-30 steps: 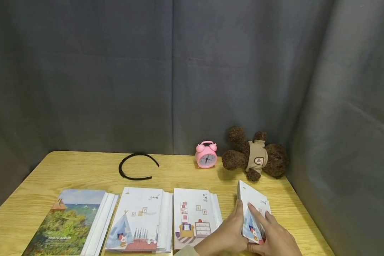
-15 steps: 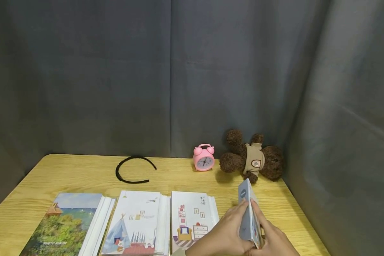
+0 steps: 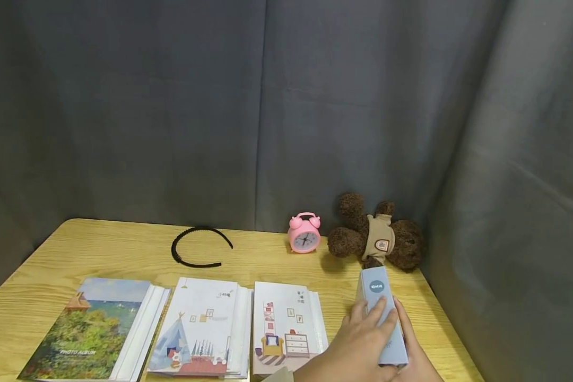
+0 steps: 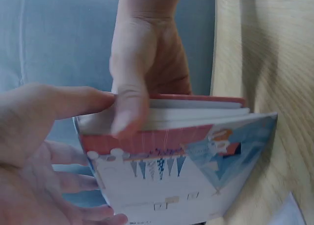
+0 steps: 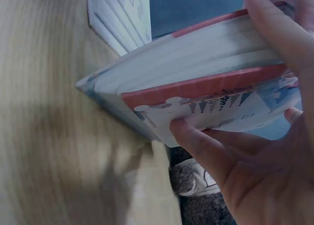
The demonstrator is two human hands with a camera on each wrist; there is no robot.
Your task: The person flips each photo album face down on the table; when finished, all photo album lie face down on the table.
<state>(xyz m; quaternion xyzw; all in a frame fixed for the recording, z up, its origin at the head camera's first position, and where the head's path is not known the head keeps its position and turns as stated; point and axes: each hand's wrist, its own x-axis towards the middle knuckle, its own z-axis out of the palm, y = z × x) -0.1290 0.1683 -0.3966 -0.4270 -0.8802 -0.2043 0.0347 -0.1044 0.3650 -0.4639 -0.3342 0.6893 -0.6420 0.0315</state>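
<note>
Both my hands are on one small photo album [image 3: 383,318], held up on edge over the near right part of the wooden table [image 3: 124,249], pale blue spine facing up with a round blue label near its far end. My left hand [image 3: 358,339] lies across the album's left face, fingers [image 3: 374,313] straight and reaching onto the spine; in the left wrist view the thumb sits over the page edges [image 4: 196,114] beside the red-trimmed cover with its tent drawing. My right hand [image 3: 417,355] is mostly hidden behind the album in the head view, pressed to its right face. In the right wrist view its fingers [image 5: 206,146] curl under the cover and one finger lies over the top edge, so it's gripping the album. The album's lower corner looks down on the table in the right wrist view; I can't tell whether it's resting or just clear of it. Just left of my left hand lies a flat album with a furniture drawing [image 3: 286,329]. Further left come the tent-cover album [image 3: 198,329] and then the landscape-cover one marked PHOTO ALBUM [image 3: 93,331], all three side by side along the near edge. Just beyond the held album, near the grey curtain [image 3: 315,106], lies a brown teddy bear [image 3: 374,236] in a tan shirt. A pink alarm clock [image 3: 304,233] stands to its left. A black headband [image 3: 198,246] lies well off to the far left of my hands.
</note>
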